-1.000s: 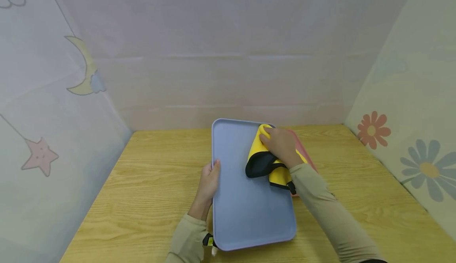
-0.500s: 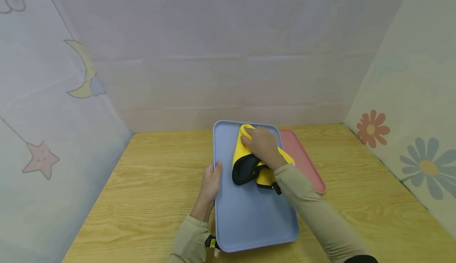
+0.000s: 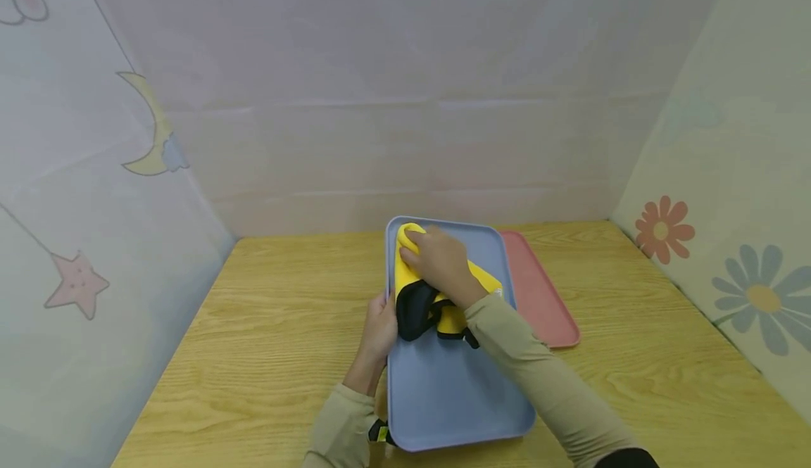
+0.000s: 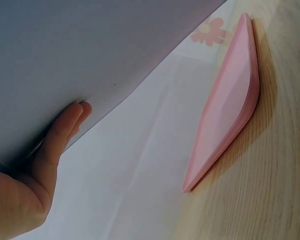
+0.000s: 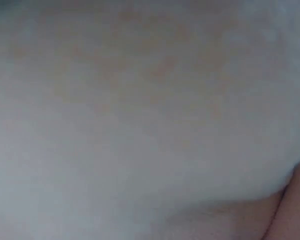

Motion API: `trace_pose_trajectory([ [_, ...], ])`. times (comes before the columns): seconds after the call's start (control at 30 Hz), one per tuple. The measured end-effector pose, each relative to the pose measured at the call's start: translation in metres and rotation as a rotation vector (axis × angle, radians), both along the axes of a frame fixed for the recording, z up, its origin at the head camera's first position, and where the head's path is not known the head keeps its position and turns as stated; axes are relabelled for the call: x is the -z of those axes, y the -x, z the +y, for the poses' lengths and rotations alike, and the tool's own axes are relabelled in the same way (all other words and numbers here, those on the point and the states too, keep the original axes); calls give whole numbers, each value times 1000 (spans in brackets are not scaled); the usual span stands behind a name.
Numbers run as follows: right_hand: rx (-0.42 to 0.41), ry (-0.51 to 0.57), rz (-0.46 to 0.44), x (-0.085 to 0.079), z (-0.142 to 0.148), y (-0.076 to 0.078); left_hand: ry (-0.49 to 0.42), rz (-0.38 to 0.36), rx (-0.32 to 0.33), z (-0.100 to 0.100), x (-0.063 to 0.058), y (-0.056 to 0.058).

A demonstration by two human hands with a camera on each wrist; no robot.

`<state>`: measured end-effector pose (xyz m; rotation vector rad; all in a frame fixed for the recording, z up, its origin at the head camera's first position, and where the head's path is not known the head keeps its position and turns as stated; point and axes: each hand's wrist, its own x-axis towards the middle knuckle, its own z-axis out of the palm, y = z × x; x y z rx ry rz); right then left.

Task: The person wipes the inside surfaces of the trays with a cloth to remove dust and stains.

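Note:
A light blue rectangular tray [image 3: 456, 397] is held tilted above the table. My left hand [image 3: 376, 331] grips its left edge; in the left wrist view the fingers [image 4: 60, 132] lie against the tray's underside [image 4: 90, 55]. A folded yellow and black cloth [image 3: 415, 310] is bunched in my right hand [image 3: 440, 260], which presses it on the tray's upper left part. The right wrist view is blurred: a pale surface fills it, with some skin of the right hand [image 5: 295, 210] at lower right.
A pink tray [image 3: 541, 295] lies flat on the wooden table [image 3: 266, 355], partly behind the blue tray. Pale printed walls [image 3: 418, 137] close off the back and both sides.
My right hand has slid the cloth leftward across the blue tray, from its right side to its left edge. More of the pink tray shows. The blue tray has shifted slightly right.

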<state>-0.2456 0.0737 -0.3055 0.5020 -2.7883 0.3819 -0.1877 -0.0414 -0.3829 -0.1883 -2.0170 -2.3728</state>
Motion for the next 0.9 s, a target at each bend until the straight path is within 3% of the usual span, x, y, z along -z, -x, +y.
trace_pose_trajectory([
  [0.13, -44, 6, 54, -1, -6, -4, -60, 43, 47, 3, 2, 0],
  [0.37, -56, 21, 91, -1, -8, -6, -63, 48, 47, 5, 1, 1],
  [0.63, -45, -7, 48, -2, -3, -5, 5, -1, 28, 2, -4, 0],
  [0.9, 11, -41, -26, -2, 13, -4, 76, 25, -16, 2, -2, 0],
])
